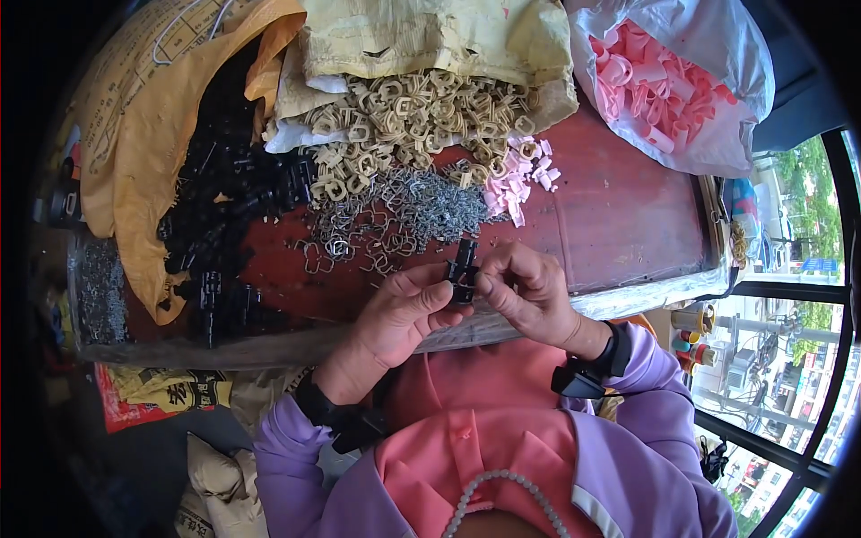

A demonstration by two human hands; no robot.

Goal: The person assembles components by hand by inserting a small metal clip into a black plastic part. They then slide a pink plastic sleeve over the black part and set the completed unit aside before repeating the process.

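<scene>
Over the table's front edge, my left hand (405, 309) pinches a small black plastic part (463, 272) between thumb and fingers, holding it roughly upright. From the other side, the thumb and forefinger of my right hand (531, 291) close on the same part near its middle. Whether a smaller piece sits between those right fingertips is hidden. Just beyond my hands lie a heap of small metal springs and bent wire clips (430, 206) and a little pile of pale pink plastic pieces (516, 179).
Beige plastic rings (421, 112) spill from a yellowish sack (430, 40) at the back. An orange woven sack (134, 134) with black plastic parts (220, 202) lies left. A white bag (731, 108) of pink pieces (659, 81) stands back right on the dark red table (619, 229).
</scene>
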